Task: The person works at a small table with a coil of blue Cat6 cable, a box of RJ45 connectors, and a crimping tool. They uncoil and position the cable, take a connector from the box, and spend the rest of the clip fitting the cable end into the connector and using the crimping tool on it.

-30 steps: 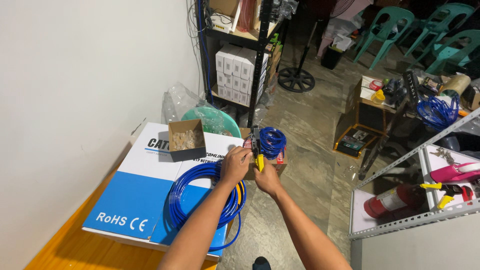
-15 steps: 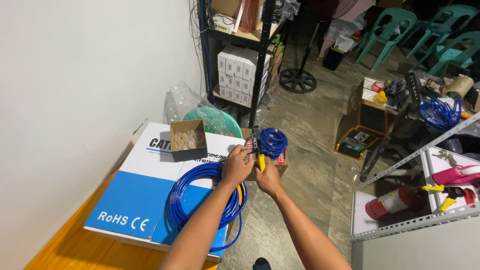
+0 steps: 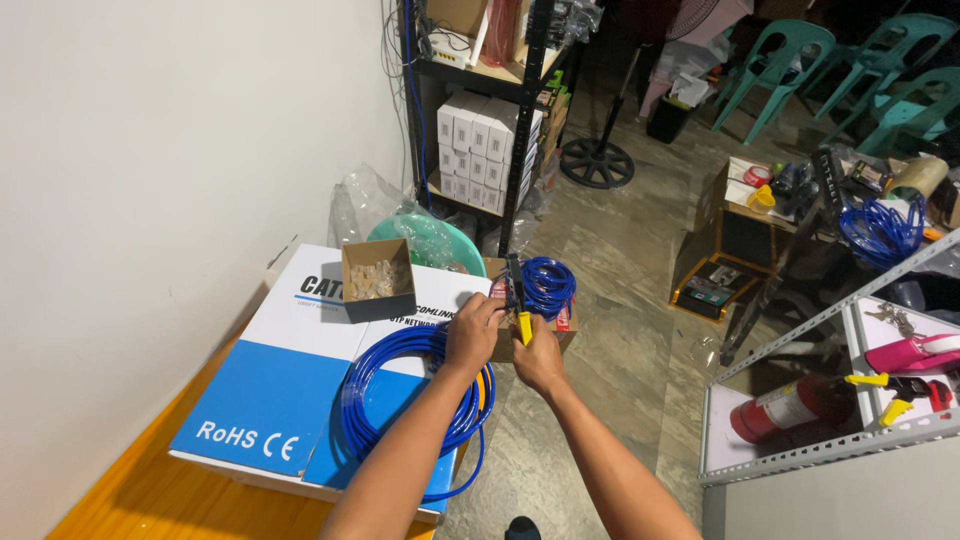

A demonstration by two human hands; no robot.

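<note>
Head view: a person is working at the edge of a wooden bench (image 3: 150,490), both hands meeting over the front corner of a big blue-and-white carton (image 3: 270,400) lying flat on it. The left hand (image 3: 472,335) is pinching the end of a blue cable, its grip clenched around it. The right hand (image 3: 538,362) is gripping a yellow-handled tool (image 3: 521,310), held upright beside the left fingers so the two meet at the cable end. The cable's coil (image 3: 410,395) is resting on the carton just under the left forearm, keeping slack within reach. A small open box (image 3: 377,282) of clear connectors is sitting on the carton's far end, near the hands. A second blue coil (image 3: 545,285) is lying on a low box beyond the tool. Shelving (image 3: 500,90) with white boxes is standing behind.
</note>
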